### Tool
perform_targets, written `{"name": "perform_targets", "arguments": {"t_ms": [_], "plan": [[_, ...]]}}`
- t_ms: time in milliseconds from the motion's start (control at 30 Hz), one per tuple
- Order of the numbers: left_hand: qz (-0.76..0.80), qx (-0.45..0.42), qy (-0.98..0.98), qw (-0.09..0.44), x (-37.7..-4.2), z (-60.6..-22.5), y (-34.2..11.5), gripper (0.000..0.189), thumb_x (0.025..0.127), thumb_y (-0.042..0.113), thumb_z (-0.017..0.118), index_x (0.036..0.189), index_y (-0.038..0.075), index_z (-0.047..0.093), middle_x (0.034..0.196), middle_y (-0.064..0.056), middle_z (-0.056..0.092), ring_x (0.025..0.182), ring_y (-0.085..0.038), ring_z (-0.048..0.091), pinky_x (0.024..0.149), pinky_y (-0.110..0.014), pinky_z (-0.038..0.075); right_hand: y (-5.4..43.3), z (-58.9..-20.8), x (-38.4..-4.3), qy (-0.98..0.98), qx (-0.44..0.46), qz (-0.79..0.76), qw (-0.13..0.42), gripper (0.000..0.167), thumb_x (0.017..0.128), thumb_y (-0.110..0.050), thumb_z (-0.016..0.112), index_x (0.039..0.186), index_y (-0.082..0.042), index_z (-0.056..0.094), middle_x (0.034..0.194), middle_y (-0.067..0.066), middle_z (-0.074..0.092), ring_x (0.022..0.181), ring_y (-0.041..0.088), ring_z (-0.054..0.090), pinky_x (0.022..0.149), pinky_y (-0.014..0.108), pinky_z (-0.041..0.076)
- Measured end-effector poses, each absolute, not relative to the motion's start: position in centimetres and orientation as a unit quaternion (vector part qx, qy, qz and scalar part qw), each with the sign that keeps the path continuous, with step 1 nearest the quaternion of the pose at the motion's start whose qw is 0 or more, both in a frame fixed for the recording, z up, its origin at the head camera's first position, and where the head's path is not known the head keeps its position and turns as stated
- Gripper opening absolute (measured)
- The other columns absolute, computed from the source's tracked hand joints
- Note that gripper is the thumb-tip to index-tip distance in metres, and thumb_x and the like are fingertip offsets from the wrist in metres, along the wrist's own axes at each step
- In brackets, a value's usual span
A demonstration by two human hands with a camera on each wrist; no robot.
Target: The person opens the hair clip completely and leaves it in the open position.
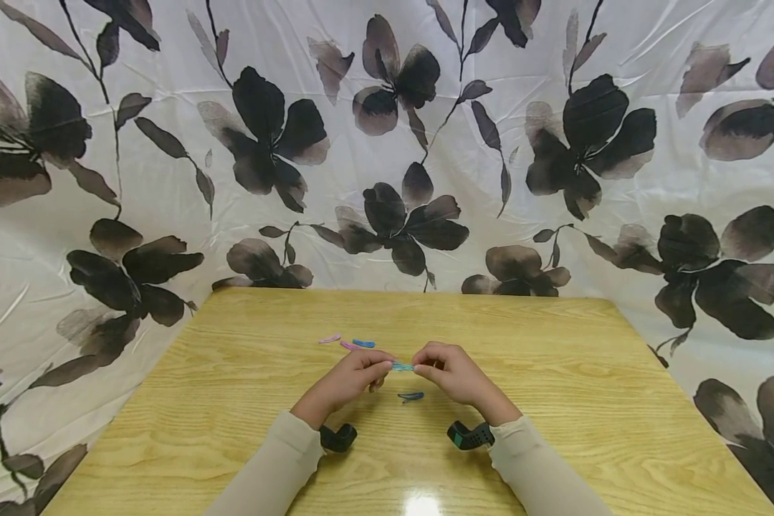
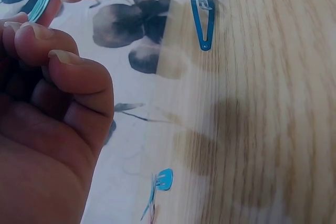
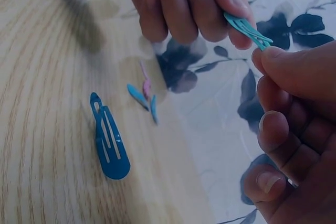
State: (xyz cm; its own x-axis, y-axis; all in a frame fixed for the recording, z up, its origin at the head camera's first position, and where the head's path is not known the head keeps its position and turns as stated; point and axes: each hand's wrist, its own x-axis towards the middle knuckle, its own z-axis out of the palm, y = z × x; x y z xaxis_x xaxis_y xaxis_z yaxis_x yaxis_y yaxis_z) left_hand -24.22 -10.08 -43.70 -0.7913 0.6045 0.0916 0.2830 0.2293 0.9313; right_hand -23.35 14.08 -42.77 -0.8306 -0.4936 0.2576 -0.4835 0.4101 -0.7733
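Between my two hands is a teal snap hair clip [image 1: 403, 366], raised over the table. My left hand [image 1: 359, 370] pinches one end of it with thumb and finger, and my right hand [image 1: 450, 370] pinches the other. In the right wrist view the slotted body of this teal clip [image 3: 247, 30] shows between the fingertips. Closer to me, a dark blue snap clip [image 1: 411, 396] lies on the table below the hands; its narrow end and slots show as a blue clip [image 3: 111, 139] in the right wrist view.
Beyond my left hand lie a bright blue clip [image 1: 363, 344], a pink clip [image 1: 350, 345] and another pink clip [image 1: 330, 338]. The light wooden table [image 1: 232, 401] ends at a floral cloth [image 1: 387, 143] hanging behind it.
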Motion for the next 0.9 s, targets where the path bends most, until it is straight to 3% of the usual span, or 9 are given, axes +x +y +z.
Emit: {"name": "perform_targets", "arguments": {"t_ms": [233,467,700,900], "plan": [[0.547,0.284,0.773,0.150,-24.14,-43.62,-10.09,0.031,0.105,0.023,0.043,0.118,0.005,0.064,0.071,-0.001,0.049,0.062,-0.017,0.043,0.063,-0.029,0.042,14.26,-42.83,-23.52,0.842,-0.297,-0.451,0.007,0.011,0.097,-0.022,0.059,0.097,-0.019,0.070,0.089,-0.002,0.063,0.071,0.010,0.050,0.063,0.026,0.045],[0.554,0.309,0.757,0.159,-24.16,-43.58,-9.94,0.037,0.105,0.022,0.043,0.112,-0.009,0.060,0.069,-0.004,0.045,0.061,-0.014,0.041,0.062,-0.031,0.040,14.23,-42.98,-23.66,0.841,-0.288,-0.458,0.006,0.011,0.097,-0.019,0.059,0.098,-0.017,0.070,0.091,-0.001,0.064,0.071,0.010,0.050,0.062,0.025,0.044],[0.545,0.294,0.770,0.151,-24.19,-43.80,-9.90,0.035,0.104,0.021,0.044,0.115,-0.007,0.062,0.069,-0.003,0.045,0.060,-0.012,0.041,0.062,-0.028,0.040,14.25,-43.08,-23.71,0.844,-0.281,-0.456,0.001,0.011,0.097,-0.020,0.060,0.098,-0.017,0.070,0.090,-0.001,0.064,0.070,0.010,0.049,0.062,0.025,0.043],[0.541,0.271,0.783,0.143,-24.10,-43.74,-9.74,0.029,0.103,0.021,0.047,0.116,0.003,0.066,0.069,-0.002,0.048,0.060,-0.012,0.042,0.061,-0.028,0.041,14.38,-43.15,-23.76,0.847,-0.284,-0.449,-0.008,0.010,0.097,-0.022,0.060,0.096,-0.020,0.071,0.088,-0.004,0.063,0.069,0.010,0.050,0.061,0.025,0.044]]}}
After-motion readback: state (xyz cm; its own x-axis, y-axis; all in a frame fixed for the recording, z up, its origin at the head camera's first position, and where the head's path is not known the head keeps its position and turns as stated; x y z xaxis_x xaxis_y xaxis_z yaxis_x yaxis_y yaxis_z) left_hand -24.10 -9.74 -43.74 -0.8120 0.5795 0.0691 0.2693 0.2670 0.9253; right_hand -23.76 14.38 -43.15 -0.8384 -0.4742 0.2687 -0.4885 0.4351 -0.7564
